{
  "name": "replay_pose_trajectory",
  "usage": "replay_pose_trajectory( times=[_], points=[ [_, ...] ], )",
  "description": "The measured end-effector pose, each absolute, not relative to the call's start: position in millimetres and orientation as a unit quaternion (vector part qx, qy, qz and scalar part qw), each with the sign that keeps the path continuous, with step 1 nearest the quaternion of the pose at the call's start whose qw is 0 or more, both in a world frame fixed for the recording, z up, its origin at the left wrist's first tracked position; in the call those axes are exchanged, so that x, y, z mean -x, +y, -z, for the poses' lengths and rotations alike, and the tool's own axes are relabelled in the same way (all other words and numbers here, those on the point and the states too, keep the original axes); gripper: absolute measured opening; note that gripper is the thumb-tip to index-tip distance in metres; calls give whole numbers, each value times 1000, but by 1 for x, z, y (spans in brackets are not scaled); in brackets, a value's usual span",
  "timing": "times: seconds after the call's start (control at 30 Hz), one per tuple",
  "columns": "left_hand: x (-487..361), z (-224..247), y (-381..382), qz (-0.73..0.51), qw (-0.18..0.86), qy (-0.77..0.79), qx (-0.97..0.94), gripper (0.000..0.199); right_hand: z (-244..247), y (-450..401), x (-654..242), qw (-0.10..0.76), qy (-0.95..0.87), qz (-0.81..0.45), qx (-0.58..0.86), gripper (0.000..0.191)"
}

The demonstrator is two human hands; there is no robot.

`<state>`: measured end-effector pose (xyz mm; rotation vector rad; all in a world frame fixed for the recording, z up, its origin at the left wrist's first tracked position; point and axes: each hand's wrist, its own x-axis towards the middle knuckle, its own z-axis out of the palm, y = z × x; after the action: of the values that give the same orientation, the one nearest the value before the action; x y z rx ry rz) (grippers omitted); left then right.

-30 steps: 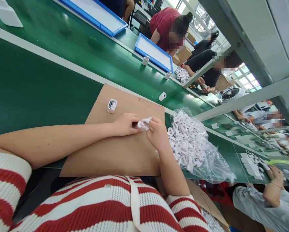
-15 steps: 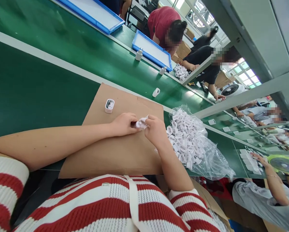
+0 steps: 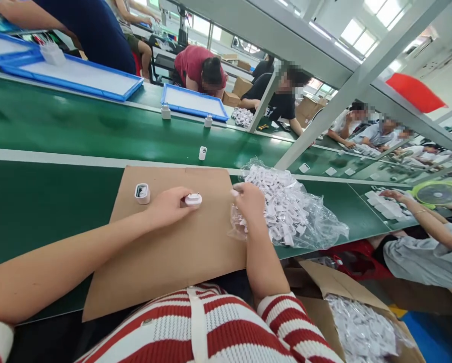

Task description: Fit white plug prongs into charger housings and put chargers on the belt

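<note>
My left hand (image 3: 169, 205) is closed around a white plug-in charger (image 3: 193, 200), its two metal pins pointing up, above the brown cardboard sheet (image 3: 165, 267). At the sheet's right edge, my right hand (image 3: 251, 202) is closed, slightly blurred, with a small white plastic piece (image 3: 234, 192) at its fingertips. Just beside that hand lies a clear plastic bag (image 3: 322, 224) heaped with white plastic parts (image 3: 282, 201). Left of my left hand, an open white charger housing (image 3: 142, 193) stands on the cardboard with parts showing inside.
Several white chargers (image 3: 202, 153) stand on the green conveyor (image 3: 127, 128) beyond a pale rail. Blue-rimmed trays (image 3: 195, 103) line its far side, with people working behind. A slanting metal post (image 3: 305, 133) rises past the bag. Below right is an open carton (image 3: 320, 282) of bagged parts.
My hands have parted: the right moved over beside the bag, the left keeps the charger, whose pins now show. The camera view has tilted and shifted.
</note>
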<state>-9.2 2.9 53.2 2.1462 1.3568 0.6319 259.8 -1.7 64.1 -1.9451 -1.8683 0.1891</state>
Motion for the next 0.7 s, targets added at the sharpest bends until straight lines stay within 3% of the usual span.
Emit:
replay_pose_trajectory(
  times=[0.1, 0.17, 0.27, 0.47, 0.57, 0.7],
  points=[
    [18, -84, 33, -216, 196, 560, -776, 37, -75, 1, -295, 45, -585, -30, 810, 28],
    [27, -100, 65, -173, 134, 607, -764, 33, -74, 4, -305, -7, -566, -62, 822, 29],
    [45, -109, 119, -109, 76, 668, -732, 28, -66, 10, -305, -9, -567, -84, 819, 27],
    [84, -93, 179, -123, 105, 780, -604, 38, -56, 17, -292, 44, -579, -94, 808, 30],
    [91, -86, 187, -133, 117, 803, -569, 58, -57, 17, -287, 79, -582, -100, 803, 21],
    [86, -85, 200, -183, 46, 847, -497, 114, -58, 15, -281, 155, -565, -93, 805, 13]
  ],
)
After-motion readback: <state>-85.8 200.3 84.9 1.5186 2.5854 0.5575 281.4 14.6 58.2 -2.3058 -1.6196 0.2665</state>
